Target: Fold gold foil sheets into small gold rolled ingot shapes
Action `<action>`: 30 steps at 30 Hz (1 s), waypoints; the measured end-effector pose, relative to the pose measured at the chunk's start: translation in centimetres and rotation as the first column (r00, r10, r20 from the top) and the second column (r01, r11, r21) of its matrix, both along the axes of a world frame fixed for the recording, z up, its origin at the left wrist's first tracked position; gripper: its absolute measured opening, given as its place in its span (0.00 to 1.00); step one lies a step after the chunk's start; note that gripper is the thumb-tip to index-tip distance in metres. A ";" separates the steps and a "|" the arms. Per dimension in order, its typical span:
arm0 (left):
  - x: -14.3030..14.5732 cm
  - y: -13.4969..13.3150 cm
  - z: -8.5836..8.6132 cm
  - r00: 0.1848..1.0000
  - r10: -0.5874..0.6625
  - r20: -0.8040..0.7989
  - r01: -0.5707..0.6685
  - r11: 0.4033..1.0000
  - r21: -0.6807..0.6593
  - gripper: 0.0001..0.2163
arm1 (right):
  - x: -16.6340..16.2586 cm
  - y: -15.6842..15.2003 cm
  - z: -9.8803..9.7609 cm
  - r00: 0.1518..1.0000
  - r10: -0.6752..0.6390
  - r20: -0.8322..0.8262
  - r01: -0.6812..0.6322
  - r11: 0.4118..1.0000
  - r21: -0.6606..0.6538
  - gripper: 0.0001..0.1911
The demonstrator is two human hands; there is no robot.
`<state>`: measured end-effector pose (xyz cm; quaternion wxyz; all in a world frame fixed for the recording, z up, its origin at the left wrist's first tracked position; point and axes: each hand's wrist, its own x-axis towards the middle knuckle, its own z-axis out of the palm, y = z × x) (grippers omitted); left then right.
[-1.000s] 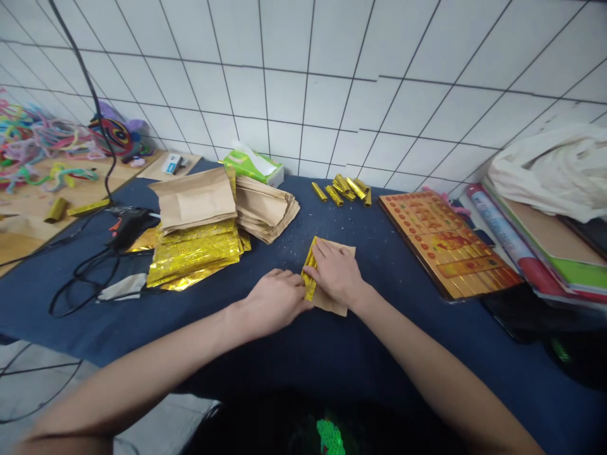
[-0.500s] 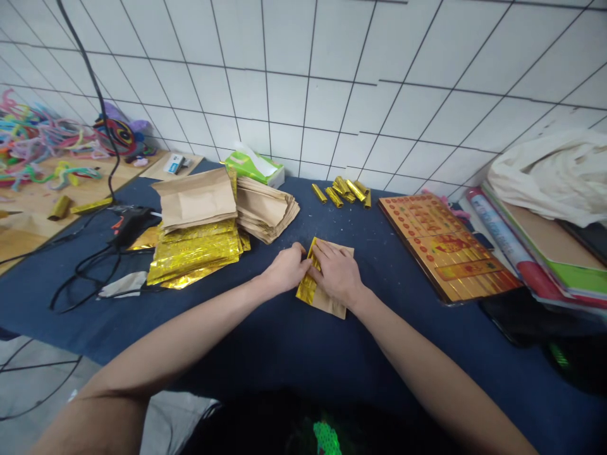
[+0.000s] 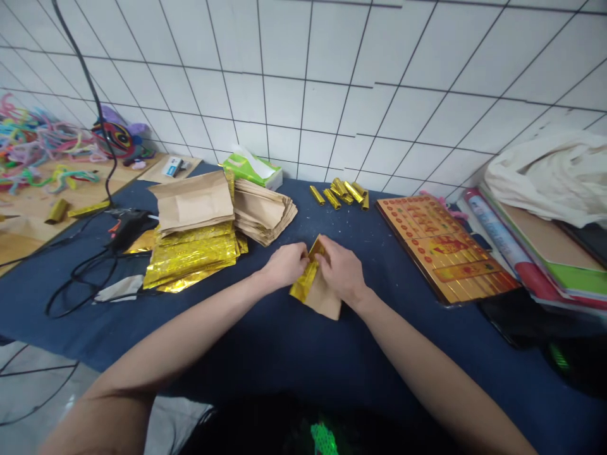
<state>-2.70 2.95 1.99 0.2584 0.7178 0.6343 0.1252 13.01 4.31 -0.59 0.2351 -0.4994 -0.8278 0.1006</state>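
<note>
A sheet of paper, gold foil on one face and brown on the other [image 3: 318,292], is lifted off the blue cloth between both hands. My left hand [image 3: 283,265] pinches its upper left edge, where the gold fold shows. My right hand [image 3: 342,272] is closed on the top right part and covers much of the sheet. Left of the hands lie a stack of gold foil sheets [image 3: 192,256] and a stack of brown paper [image 3: 260,212]. Several small rolled gold pieces [image 3: 339,191] lie near the wall.
A glue gun [image 3: 128,226] with black cables lies at the left on the blue cloth [image 3: 265,341]. A green tissue box [image 3: 251,169] stands by the tiled wall. A gold printed board [image 3: 446,246], books and a white bag [image 3: 550,170] fill the right side.
The left hand moved from the sheet's lower left edge up to its top. Both hands then lifted the folded sheet off the cloth and drew together.
</note>
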 end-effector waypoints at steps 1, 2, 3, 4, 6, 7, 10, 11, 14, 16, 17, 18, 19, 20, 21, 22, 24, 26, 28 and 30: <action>-0.4 0.2 0.3 1.000 -0.015 0.017 0.015 1.000 0.000 0.06 | 0.3 0.4 0.3 0.996 -0.050 -0.080 0.050 0.999 -0.005 0.24; -0.9 0.4 0.6 0.999 -0.034 0.036 0.035 0.999 -0.005 0.05 | 0.6 0.8 0.7 0.982 -0.097 -0.162 0.094 0.995 -0.027 0.26; -1.4 0.5 1.0 0.997 -0.058 0.055 0.059 0.998 -0.019 0.04 | 0.9 1.2 1.0 0.959 -0.140 -0.248 0.126 0.989 -0.074 0.27; -1.8 0.7 1.4 0.994 -0.082 0.072 0.085 0.996 -0.030 0.04 | 1.2 1.5 1.2 0.936 -0.160 -0.314 0.116 0.981 -0.154 0.26; -2.5 0.9 2.0 0.979 -0.143 0.148 0.154 0.986 -0.065 0.04 | 1.5 2.0 1.6 0.910 -0.170 -0.379 0.023 0.931 -0.364 0.21; -2.8 1.0 2.2 0.969 -0.164 0.186 0.181 0.980 -0.078 0.04 | 1.6 2.0 1.7 0.901 -0.171 -0.399 -0.034 0.888 -0.458 0.19; -3.0 0.9 2.4 0.948 -0.197 0.250 0.227 0.969 -0.096 0.05 | 1.3 1.8 1.6 0.844 -0.208 -0.495 -0.180 0.758 -0.627 0.17; -3.0 0.9 2.4 0.946 -0.202 0.252 0.231 0.969 -0.091 0.05 | 1.1 1.7 1.4 0.813 -0.225 -0.536 -0.221 0.733 -0.643 0.16; -3.0 0.7 2.2 0.950 -0.205 0.234 0.229 0.970 -0.082 0.10 | 0.9 1.5 0.9 0.749 -0.236 -0.619 -0.280 0.734 -0.618 0.14; -3.0 0.6 2.0 0.955 -0.192 0.225 0.216 0.972 -0.090 0.13 | 0.9 1.6 0.5 0.736 -0.232 -0.636 -0.263 0.767 -0.585 0.14; -3.1 0.6 1.9 0.957 -0.183 0.225 0.208 0.973 -0.096 0.13 | 0.9 1.6 0.4 0.730 -0.236 -0.641 -0.256 0.776 -0.576 0.14; -3.1 0.6 1.8 0.957 -0.174 0.231 0.201 0.974 -0.100 0.14 | 1.0 1.6 0.3 0.723 -0.241 -0.648 -0.254 0.779 -0.573 0.14; -3.2 0.5 1.7 0.956 -0.167 0.242 0.196 0.975 -0.104 0.14 | 1.0 1.6 0.2 0.715 -0.245 -0.654 -0.255 0.780 -0.571 0.14; -3.3 0.5 1.6 0.954 -0.159 0.256 0.192 0.975 -0.111 0.13 | 1.0 1.6 0.2 0.711 -0.245 -0.659 -0.260 0.780 -0.570 0.14; -3.4 0.5 1.5 0.950 -0.150 0.272 0.188 0.975 -0.122 0.13 | 0.9 1.5 0.1 0.707 -0.241 -0.664 -0.267 0.779 -0.568 0.14; -3.5 0.5 1.4 0.946 -0.141 0.291 0.186 0.974 -0.133 0.13 | 0.9 1.4 0.1 0.705 -0.234 -0.670 -0.278 0.778 -0.564 0.14; -3.7 0.5 1.1 0.937 -0.125 0.328 0.184 0.971 -0.155 0.13 | 0.8 1.3 0.2 0.701 -0.215 -0.681 -0.301 0.776 -0.555 0.14; -3.9 0.5 0.9 0.929 -0.110 0.353 0.181 0.968 -0.174 0.13 | 0.7 1.2 0.2 0.697 -0.209 -0.686 -0.317 0.769 -0.555 0.14; -4.0 0.6 0.7 0.926 -0.096 0.366 0.175 0.966 -0.189 0.13 | 0.7 1.2 0.3 0.700 -0.227 -0.677 -0.304 0.764 -0.570 0.13; -4.1 0.6 0.5 0.927 -0.085 0.366 0.168 0.965 -0.200 0.13 | 0.7 1.2 0.4 0.707 -0.248 -0.662 -0.282 0.760 -0.586 0.13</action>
